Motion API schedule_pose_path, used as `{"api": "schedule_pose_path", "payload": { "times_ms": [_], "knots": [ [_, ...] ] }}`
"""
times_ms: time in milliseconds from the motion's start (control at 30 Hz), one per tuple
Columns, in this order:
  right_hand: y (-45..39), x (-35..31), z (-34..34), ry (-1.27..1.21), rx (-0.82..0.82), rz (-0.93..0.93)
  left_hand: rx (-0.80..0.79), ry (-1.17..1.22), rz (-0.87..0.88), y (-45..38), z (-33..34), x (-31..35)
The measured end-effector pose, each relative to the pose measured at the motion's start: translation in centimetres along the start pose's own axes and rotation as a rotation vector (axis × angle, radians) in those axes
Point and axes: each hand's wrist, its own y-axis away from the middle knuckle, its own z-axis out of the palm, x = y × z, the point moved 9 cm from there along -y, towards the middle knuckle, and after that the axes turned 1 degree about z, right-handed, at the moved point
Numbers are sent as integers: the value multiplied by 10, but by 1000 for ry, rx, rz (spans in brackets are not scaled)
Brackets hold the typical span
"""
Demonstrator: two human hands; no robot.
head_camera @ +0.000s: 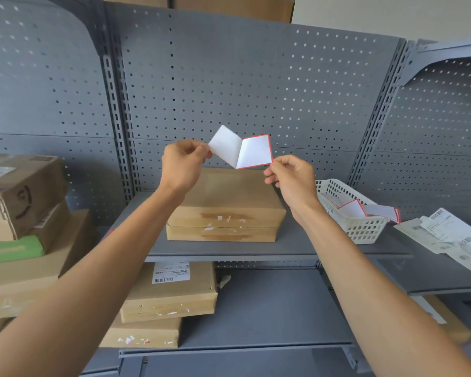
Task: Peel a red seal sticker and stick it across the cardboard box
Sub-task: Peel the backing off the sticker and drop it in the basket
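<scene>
A flat brown cardboard box [229, 202] lies on the grey shelf [297, 246] in front of me, with torn tape marks on its front side. Above it I hold a seal sticker, half peeled. My left hand [184, 165] pinches the corner of the plain white backing paper [225, 146]. My right hand [290, 176] pinches the lower right corner of the red-edged sticker [256, 152], whose white underside faces me. The two sheets spread apart in a V and still join along one crease.
A white plastic basket [356, 229] holding more red-edged stickers stands right of the box. Loose shipping labels [446, 235] lie at the far right. Stacked cardboard boxes [22, 213] fill the left side. More boxes [169, 292] sit on the lower shelf. Grey pegboard backs the shelf.
</scene>
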Motion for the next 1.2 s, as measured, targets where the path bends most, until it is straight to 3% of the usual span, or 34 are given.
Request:
{"api": "schedule_pose_path", "payload": {
  "times_ms": [433,767,900,1200],
  "knots": [
    [-6,8,-8,-51,87,42,189,39,-96,-10,-46,-20],
    [-12,0,-78,38,189,-33,30,119,-51,4,32,7],
    [-13,3,-126,204,236,-60,-62,183,-43,12,85,18],
    [-5,40,-211,594,274,136,-175,263,-41,29,158,30]
  ]
}}
